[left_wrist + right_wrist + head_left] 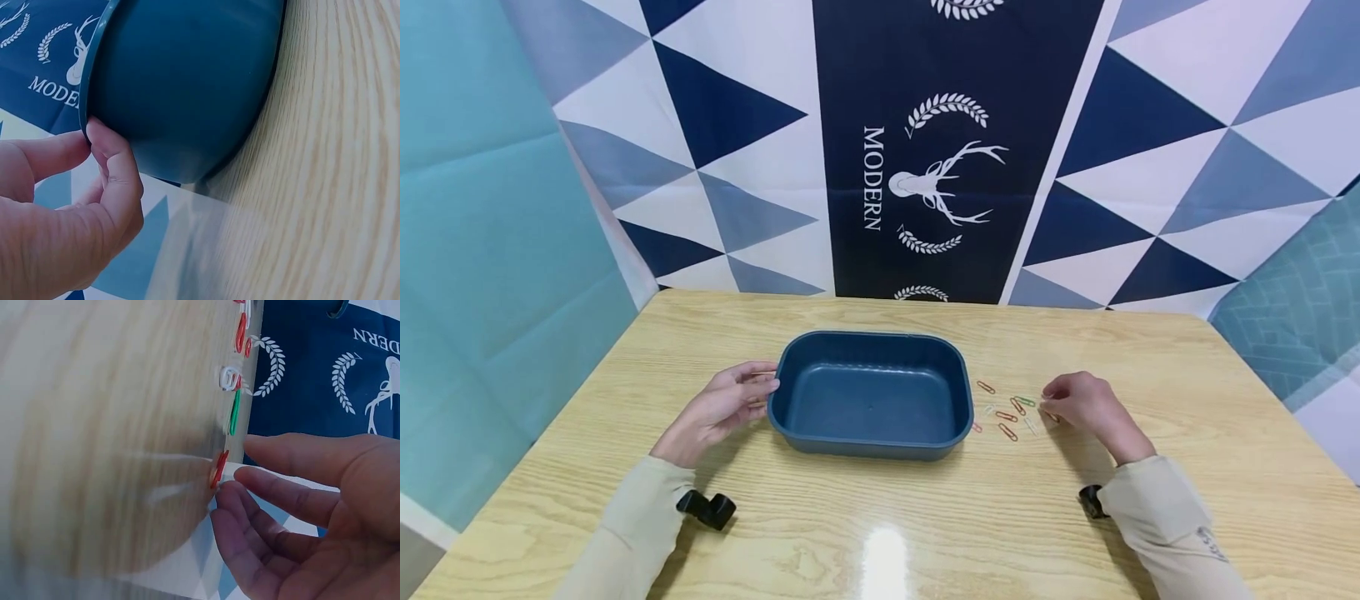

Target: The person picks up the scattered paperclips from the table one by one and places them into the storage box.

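A dark blue rectangular plastic tub (pixel 871 447) stands on the wooden table, its inside bare in the head view. At the tub's left end, my left hand (pixel 718 408) pinches the rim between thumb and finger, as the left wrist view shows close up. To the right of the tub lie several loose paper clips, among them a green paper clip (pixel 1026 402) and a red paper clip (pixel 1007 432). My right hand (pixel 1086 408) is low over their right side, fingertips close to another red paper clip (pixel 220 469). Its thumb and fingers are apart there.
The light wooden table (pixel 820 517) ends at a patterned cloth (pixel 760 108) hanging behind it. A teal cloth (pixel 490 292) hangs along the left side. Black wrist cameras sit at both cuffs.
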### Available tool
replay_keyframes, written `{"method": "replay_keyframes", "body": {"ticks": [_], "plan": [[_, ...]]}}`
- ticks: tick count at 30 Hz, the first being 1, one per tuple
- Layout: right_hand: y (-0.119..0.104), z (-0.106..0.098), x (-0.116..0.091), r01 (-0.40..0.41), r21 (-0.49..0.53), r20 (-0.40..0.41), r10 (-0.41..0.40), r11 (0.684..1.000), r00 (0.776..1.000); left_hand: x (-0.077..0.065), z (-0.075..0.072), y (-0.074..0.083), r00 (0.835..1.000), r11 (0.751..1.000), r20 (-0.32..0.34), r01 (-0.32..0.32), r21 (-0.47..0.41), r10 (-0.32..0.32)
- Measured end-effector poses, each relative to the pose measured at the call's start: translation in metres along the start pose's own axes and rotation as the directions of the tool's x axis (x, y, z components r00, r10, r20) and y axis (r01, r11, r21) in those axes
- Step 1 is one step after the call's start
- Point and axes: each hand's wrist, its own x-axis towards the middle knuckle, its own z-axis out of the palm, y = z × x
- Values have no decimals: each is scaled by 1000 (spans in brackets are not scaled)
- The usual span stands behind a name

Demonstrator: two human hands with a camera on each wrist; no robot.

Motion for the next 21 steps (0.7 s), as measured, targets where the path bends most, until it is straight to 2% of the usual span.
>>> {"method": "replay_keyframes", "body": {"ticks": [11,17,21], "plan": [[3,-2,2,-24,11,26,23,1000,999,1,-1,-1,999,998,41,-19,-57,21],[-1,-1,-1,10,-16,13,-9,1000,1000,0,-1,-1,1000,999,27,-3,-41,5],[-3,-1,-3,4,-42,10,-3,999,1000,-2,-1,-1,1000,999,19,7,-44,-6]]}}
